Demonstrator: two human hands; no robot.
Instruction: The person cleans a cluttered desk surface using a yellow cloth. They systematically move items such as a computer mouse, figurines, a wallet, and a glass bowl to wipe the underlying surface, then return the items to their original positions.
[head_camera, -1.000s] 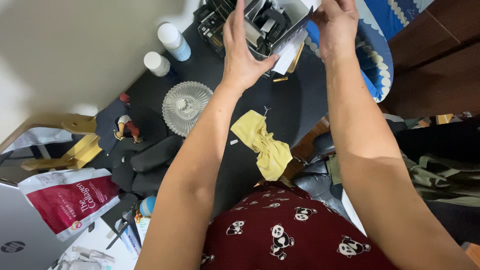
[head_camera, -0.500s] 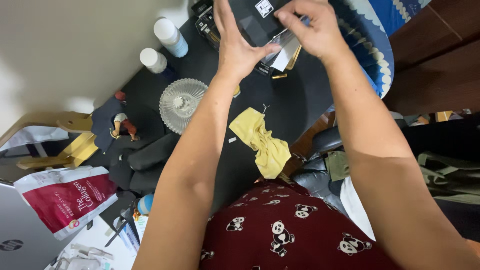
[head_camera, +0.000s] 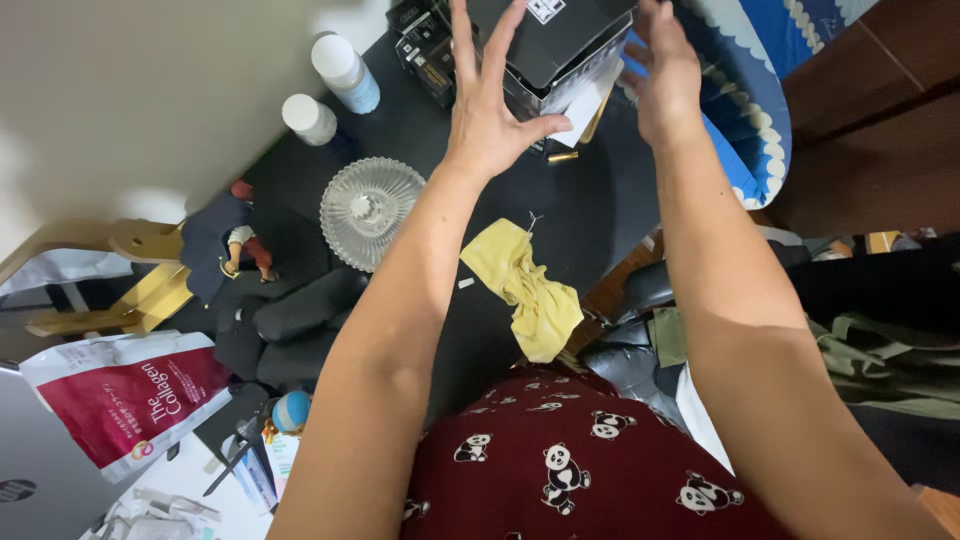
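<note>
Two hands are spread at a black box (head_camera: 553, 40) at the worktop's (head_camera: 590, 200) far edge: left hand (head_camera: 487, 110) is laid against its near side, fingers splayed, thumb beneath; right hand (head_camera: 662, 75) is held open beside it, nothing gripped. Its lid is shut, contents hidden.

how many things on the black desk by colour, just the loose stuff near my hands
black: 1, the black cardboard box between the left hand and right hand
white-capped: 2, a pale blue bottle and a dark bottle
clear: 1, the ribbed glass dish
yellow: 1, the crumpled yellow cloth
total: 5
</note>
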